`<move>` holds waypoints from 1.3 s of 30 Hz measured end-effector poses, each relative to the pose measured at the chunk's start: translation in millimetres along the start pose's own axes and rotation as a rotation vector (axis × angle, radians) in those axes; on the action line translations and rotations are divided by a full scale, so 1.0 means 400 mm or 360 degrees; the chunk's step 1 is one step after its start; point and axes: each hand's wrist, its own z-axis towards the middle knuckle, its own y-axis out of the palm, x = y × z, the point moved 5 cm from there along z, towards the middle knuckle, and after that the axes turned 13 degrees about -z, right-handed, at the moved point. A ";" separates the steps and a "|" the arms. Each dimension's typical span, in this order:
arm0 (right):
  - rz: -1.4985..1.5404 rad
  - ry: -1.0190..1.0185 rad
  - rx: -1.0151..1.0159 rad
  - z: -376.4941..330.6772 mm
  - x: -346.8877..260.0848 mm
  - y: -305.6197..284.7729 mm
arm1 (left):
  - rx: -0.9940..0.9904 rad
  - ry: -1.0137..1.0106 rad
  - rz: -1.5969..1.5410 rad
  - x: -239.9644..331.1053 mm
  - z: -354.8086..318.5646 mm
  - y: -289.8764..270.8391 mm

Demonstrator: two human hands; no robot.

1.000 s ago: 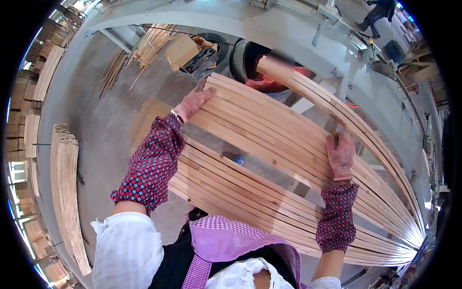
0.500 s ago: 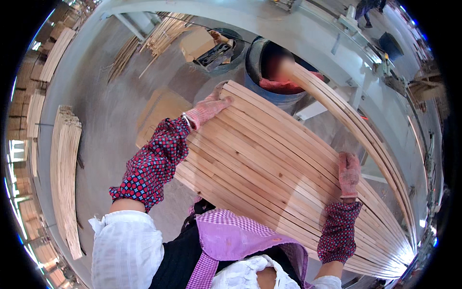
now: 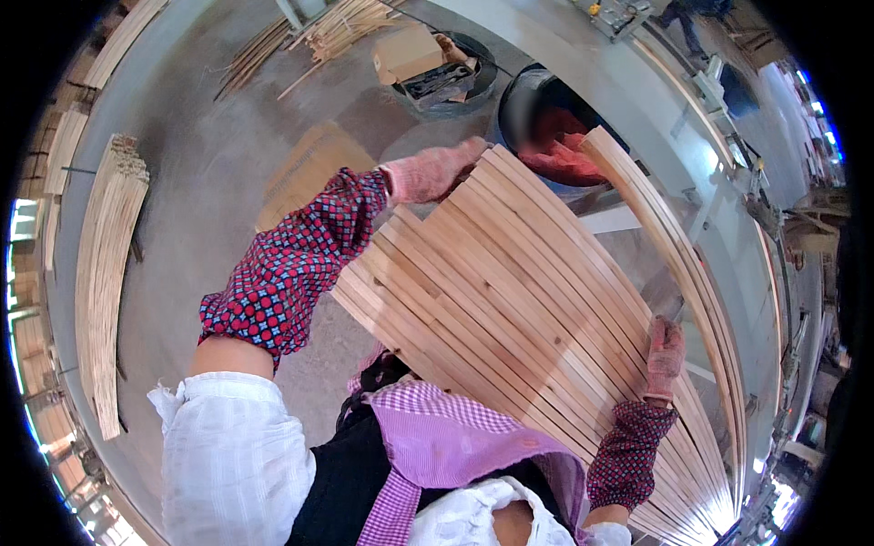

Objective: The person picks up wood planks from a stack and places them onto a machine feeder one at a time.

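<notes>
A layer of long, pale wooden strips (image 3: 492, 282) lies side by side in front of me, running from upper left to lower right. Their left ends are stepped, the far strips sticking out beyond the nearer ones. My left hand (image 3: 442, 171), in a pinkish knit glove, is closed around the ends of the far strips; its fingertips are partly hidden. Farther along, my right hand (image 3: 665, 358), gloved alike, holds the outer far edge of the layer, with its fingers over the side. Patterned sleeve covers reach from both wrists up the forearms.
Beyond the layer, a separate bundle of strips (image 3: 669, 214) curves along a grey machine frame (image 3: 546, 36). A blue barrel (image 3: 510, 109) holds red material. A tub (image 3: 482, 86) with a carton, flat cardboard (image 3: 314, 168) and stacked strips (image 3: 109, 273) stand on the floor.
The far strips have slid lengthwise up and left past the nearer ones, so the ends now form a step. My left hand has shifted along the ends toward the far corner. The view has turned slightly.
</notes>
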 end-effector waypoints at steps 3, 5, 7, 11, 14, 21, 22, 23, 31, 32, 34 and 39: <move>-0.0100 -0.0053 -0.0007 0.013 -0.053 -0.011 | 0.0079 -0.0536 -0.1965 -0.048 0.004 0.031; -0.0052 -0.0052 -0.0028 0.015 -0.051 -0.004 | 0.0087 -0.0338 -0.1844 -0.107 0.036 0.071; -0.0029 -0.0057 -0.0020 0.003 -0.043 0.001 | 0.0387 -0.0305 -0.1340 -0.052 0.007 0.097; 0.0068 0.0019 0.0014 -0.018 -0.031 0.012 | 0.0199 -0.0287 -0.1202 -0.028 -0.011 0.100; 0.0043 0.0004 0.0019 -0.021 -0.019 0.026 | 0.0188 -0.0146 -0.1299 -0.075 -0.008 0.105; -0.0326 -0.0131 -0.0166 -0.010 -0.121 -0.026 | 0.1061 0.0577 0.0896 0.230 0.016 0.087; -0.0392 -0.0141 -0.0187 -0.008 -0.129 -0.033 | 0.0845 0.0701 0.0881 0.308 0.036 0.107; -0.0426 -0.0156 -0.0200 -0.010 -0.152 -0.048 | 0.0641 0.0808 0.0887 0.368 0.060 0.135; -0.0732 -0.0185 0.0047 -0.042 -0.043 0.033 | 0.0174 0.0732 0.0921 0.409 0.386 0.405; -0.0604 -0.0118 -0.0044 -0.019 -0.064 0.029 | 0.0198 0.0703 0.0914 0.381 0.407 0.395; -0.0608 -0.0132 -0.0058 -0.012 -0.075 0.012 | 0.0163 0.0696 0.0863 0.365 0.435 0.392; 0.0050 -0.0041 0.0383 -0.027 -0.065 -0.172 | 0.0249 0.0689 0.0851 0.355 0.484 0.426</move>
